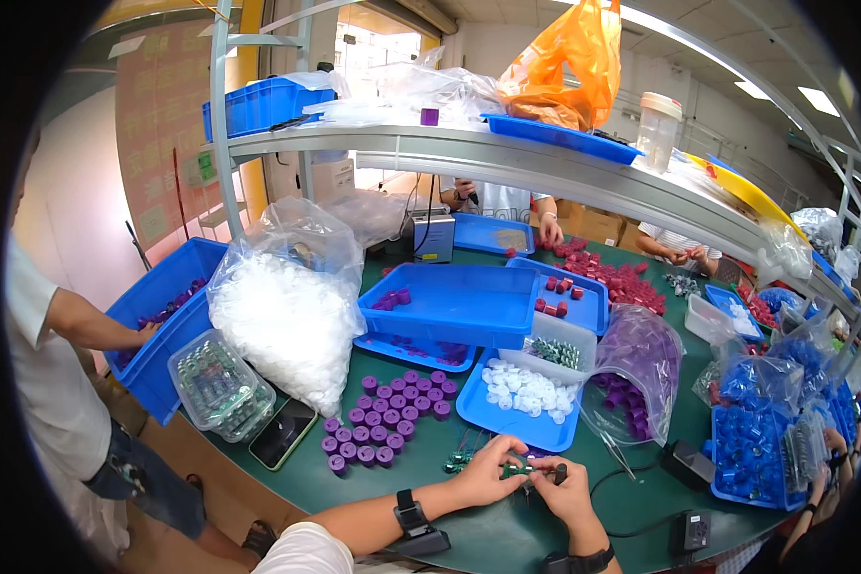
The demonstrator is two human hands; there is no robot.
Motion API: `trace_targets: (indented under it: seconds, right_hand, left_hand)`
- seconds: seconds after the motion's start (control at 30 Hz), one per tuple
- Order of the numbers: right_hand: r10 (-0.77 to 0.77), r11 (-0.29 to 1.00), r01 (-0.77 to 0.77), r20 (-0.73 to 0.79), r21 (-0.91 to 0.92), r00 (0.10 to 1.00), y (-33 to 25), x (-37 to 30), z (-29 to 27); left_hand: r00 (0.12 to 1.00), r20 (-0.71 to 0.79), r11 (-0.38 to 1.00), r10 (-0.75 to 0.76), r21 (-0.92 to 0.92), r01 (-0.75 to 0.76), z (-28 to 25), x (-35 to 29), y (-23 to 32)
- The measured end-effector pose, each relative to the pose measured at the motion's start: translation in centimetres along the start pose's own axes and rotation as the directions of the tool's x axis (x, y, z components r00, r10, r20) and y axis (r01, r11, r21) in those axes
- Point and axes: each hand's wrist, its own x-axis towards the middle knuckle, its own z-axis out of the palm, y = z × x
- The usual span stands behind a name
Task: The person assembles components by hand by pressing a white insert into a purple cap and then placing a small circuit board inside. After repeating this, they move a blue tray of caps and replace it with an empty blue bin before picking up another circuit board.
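Observation:
My left hand [488, 472] is closed in a pinch on a small green circuit board [515, 470] over the near edge of the table. My right hand [566, 493] meets it from the right, its fingers closed around a short dark stick-like tool [560, 473] whose kind I cannot make out. Beside my left hand lie more green boards with thin wires [457, 461]. Just beyond my hands a blue tray [469, 413] holds white plastic caps [526, 390]. Rows of round purple pieces [386, 418] stand to the left. Tweezers [618, 453] lie to the right.
A clear bag of white parts [292, 306], a phone [283, 433] and a clear box [218, 381] are at left. A bag of purple parts [633, 373] and a blue crate [751, 459] stand at right. A shelf [430, 148] spans above. Other people work around the table.

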Motion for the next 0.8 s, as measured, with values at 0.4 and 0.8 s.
trace_targets:
  seconds: [0.4,0.8]
  right_hand:
    - [-0.114,0.994,0.114,-0.002,0.005,0.994,1.1,0.4,-0.7]
    - [-0.047,0.991,0.021,-0.194,-0.134,0.980,2.5,-1.3,-1.1]
  left_hand:
    - [0.993,0.096,0.877,0.063,-0.480,-0.009,0.2,0.9,-1.6]
    - [0.992,-0.124,0.999,0.021,0.042,-0.016,2.5,0.0,-0.3]
